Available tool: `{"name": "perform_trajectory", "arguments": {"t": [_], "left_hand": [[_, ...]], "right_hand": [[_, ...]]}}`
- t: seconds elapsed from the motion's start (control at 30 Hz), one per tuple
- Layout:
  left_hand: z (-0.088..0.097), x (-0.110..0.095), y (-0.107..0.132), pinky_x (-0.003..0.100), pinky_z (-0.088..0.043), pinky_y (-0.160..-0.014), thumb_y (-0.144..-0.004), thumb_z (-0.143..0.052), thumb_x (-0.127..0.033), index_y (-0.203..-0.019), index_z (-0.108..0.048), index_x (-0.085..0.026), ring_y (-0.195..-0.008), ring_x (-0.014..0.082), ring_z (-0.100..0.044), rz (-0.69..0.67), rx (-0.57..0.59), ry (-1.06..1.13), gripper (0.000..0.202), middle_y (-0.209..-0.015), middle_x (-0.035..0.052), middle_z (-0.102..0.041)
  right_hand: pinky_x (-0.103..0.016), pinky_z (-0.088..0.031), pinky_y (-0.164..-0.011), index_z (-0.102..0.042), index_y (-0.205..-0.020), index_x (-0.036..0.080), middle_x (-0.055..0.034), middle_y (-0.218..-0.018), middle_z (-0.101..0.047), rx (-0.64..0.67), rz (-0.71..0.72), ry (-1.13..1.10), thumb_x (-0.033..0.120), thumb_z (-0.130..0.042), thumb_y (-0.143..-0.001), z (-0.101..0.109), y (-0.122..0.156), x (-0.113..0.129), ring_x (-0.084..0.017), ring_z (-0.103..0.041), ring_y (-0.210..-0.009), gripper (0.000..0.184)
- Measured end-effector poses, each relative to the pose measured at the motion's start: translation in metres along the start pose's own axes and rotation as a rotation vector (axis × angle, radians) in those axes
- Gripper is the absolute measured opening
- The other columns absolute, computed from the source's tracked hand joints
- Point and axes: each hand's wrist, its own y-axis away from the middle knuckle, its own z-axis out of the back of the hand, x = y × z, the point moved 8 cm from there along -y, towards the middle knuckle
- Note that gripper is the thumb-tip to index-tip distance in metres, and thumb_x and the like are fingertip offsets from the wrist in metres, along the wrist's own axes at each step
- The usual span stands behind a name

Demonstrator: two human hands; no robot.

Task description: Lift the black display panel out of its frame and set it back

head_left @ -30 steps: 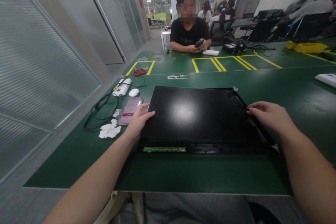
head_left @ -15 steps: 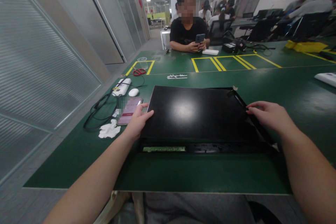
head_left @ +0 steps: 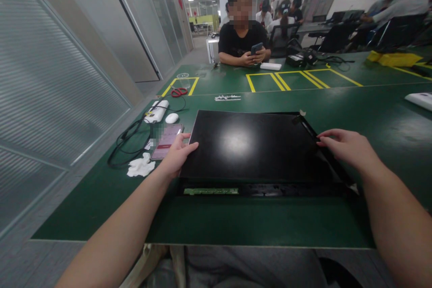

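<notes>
A large black glossy screen panel (head_left: 253, 146) lies flat on the green table (head_left: 236, 220), inside a thin black frame (head_left: 324, 144). A narrow green circuit strip (head_left: 211, 191) shows along its near edge. My left hand (head_left: 175, 157) grips the panel's left edge, thumb on top and fingers under or beside it. My right hand (head_left: 347, 148) rests on the right edge, fingers curled over the panel and frame.
Left of the panel lie a phone (head_left: 167, 136), a crumpled white tissue (head_left: 140, 166), a white mouse (head_left: 172, 118), black cables (head_left: 130, 139) and red scissors (head_left: 178, 92). A person in black (head_left: 241, 38) sits across the table holding a phone. Yellow tape outlines (head_left: 286, 81) mark the far side.
Both my hands and the panel stay almost still. The person opposite has raised and shifted the phone in their hands.
</notes>
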Motion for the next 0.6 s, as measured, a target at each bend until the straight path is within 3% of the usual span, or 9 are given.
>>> {"name": "perform_trajectory", "arguments": {"t": [0.2, 0.6], "left_hand": [[0.0000, 0.0014, -0.0014, 0.028, -0.056, -0.049, -0.064, -0.080, -0.018, -0.108, -0.048, -0.023, -0.050, 0.0197, -0.069, 0.002, 0.008, 0.010, 0.055, -0.066, -0.0042, -0.073], [0.0025, 0.0036, -0.0049, 0.030, -0.058, -0.056, -0.060, -0.088, -0.027, -0.108, -0.051, -0.024, -0.057, 0.0211, -0.071, -0.040, 0.033, 0.040, 0.061, -0.068, -0.0040, -0.072]], "right_hand": [[-0.035, -0.047, -0.071, -0.077, -0.095, 0.025, -0.0026, -0.081, -0.079, 0.013, -0.020, 0.009, 0.041, -0.058, -0.077, -0.0021, -0.0020, -0.0029, -0.024, -0.070, -0.080, 0.030], [-0.035, -0.050, -0.058, -0.075, -0.092, 0.023, -0.0050, -0.083, -0.080, 0.009, -0.054, -0.131, 0.043, -0.058, -0.071, 0.0022, 0.0047, 0.0001, -0.018, -0.059, -0.052, 0.034]]}}
